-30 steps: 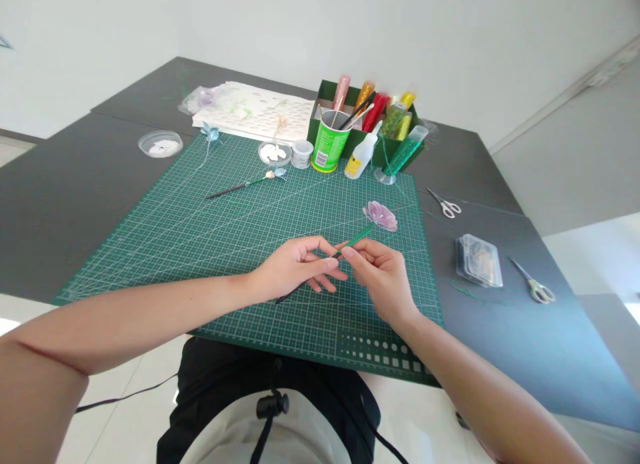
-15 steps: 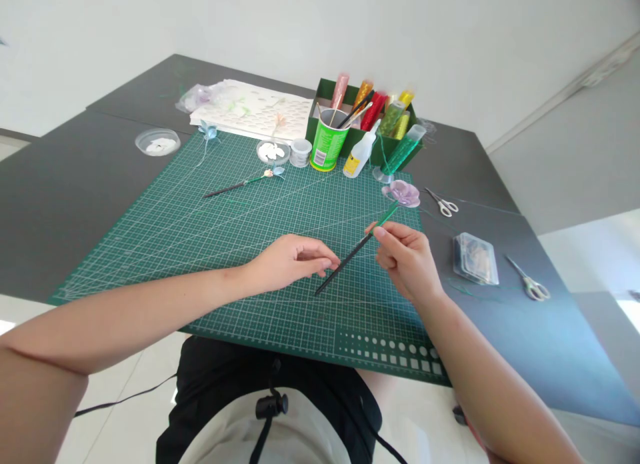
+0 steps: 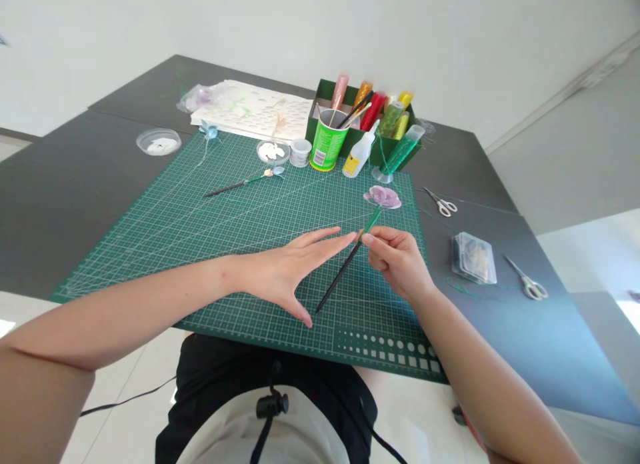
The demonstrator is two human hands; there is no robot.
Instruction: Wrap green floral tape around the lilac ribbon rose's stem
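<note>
A purple flower point(image 3: 384, 197) on a green stem point(image 3: 373, 219) is held over the near right part of a gridded green cutting mat point(image 3: 175, 224). The stem runs into a thin dark rod point(image 3: 337, 279), which slants down toward the wearer's left, flower end away from the body.

The stem is pinched between the thumb and forefinger of the right hand point(image 3: 397, 261), close to where green meets dark. Nothing is grasped by the left hand point(image 3: 283, 274): its fingers are spread, the forefinger tip beside the pinch and the thumb near the rod's lower tip. Whether the stem is touched by that forefinger cannot be told.

The step in hand is judged to be the steadying and handling of the stem, with all support given by the right hand. For the next move, a firm pinch seems to be called for at the stem, and a light closing of the left fingers on the rod, with the petals kept unpressed.

Farther out on the mat, a second dark rod point(image 3: 227, 189) is laid. Behind it are set a green can point(image 3: 327, 144) and a white bottle point(image 3: 357, 156). To the right, on the dark table point(image 3: 60, 217), scissors point(image 3: 443, 204) and a clear box point(image 3: 475, 259) are placed.
</note>
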